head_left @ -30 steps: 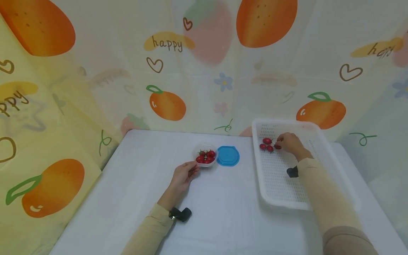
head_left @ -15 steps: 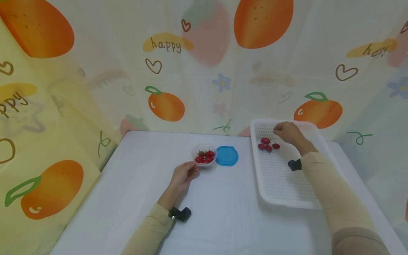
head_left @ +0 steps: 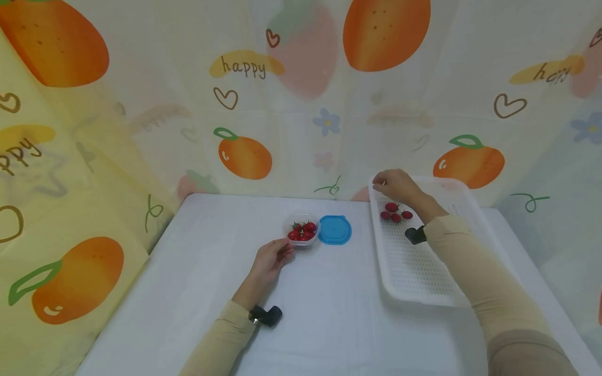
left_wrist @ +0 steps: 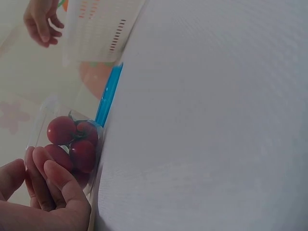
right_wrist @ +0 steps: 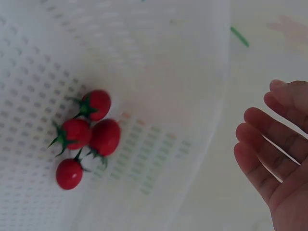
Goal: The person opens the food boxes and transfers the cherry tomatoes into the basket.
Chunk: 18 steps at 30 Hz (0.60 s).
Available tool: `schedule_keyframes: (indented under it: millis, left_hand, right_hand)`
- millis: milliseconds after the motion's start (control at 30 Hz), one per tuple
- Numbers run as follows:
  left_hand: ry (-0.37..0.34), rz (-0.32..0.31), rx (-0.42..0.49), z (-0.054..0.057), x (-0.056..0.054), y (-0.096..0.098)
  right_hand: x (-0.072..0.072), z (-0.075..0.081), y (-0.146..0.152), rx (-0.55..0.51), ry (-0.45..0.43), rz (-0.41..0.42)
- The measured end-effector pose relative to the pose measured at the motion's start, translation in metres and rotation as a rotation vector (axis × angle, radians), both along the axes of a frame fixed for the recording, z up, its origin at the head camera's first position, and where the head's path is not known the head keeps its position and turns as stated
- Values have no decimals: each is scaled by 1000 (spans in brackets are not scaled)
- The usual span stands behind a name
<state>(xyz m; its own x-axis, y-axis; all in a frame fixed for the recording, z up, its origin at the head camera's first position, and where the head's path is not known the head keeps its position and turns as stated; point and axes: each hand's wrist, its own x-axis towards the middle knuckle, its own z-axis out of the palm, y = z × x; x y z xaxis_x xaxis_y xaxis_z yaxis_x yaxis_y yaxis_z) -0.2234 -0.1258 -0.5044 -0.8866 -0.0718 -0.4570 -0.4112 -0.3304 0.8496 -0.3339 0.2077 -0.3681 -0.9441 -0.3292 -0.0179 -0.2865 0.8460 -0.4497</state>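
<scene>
My left hand (head_left: 270, 260) pinches the near left edge of a small clear plastic container (left_wrist: 45, 113), its thumb on one side and curled fingers on the other. Several red cherry tomatoes (head_left: 301, 232) with green stems sit inside it. A blue lid (head_left: 335, 230) lies flat just right of the container. Above the far left rim of a white perforated basket (head_left: 400, 282) is my right hand (right_wrist: 288, 144), its fingers loosely bent and nothing between them. More cherry tomatoes (right_wrist: 89, 134) lie clustered on the basket floor, below and apart from that hand.
A white-covered table (head_left: 329, 324) bears everything. Behind it hangs a fruit-printed curtain (head_left: 291, 146), close to the basket's far rim. The basket's raised walls stand along the table's right side. A black wrist camera (head_left: 266, 316) sits on the left wrist.
My right hand has let go of a cherry tomato in the basket, risen, and moved left to the far left rim. The left hand stays at the container.
</scene>
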Motion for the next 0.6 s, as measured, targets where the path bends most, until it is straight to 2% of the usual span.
schedule_keyframes:
  millis: [367, 600]
  left_hand:
    - [-5, -1, -5, 1, 0, -1]
    - [-4, -6, 12, 0, -1, -1]
  right_hand:
    - [0, 0, -53, 43, -9, 125]
    - [4, -5, -88, 115, -52, 160]
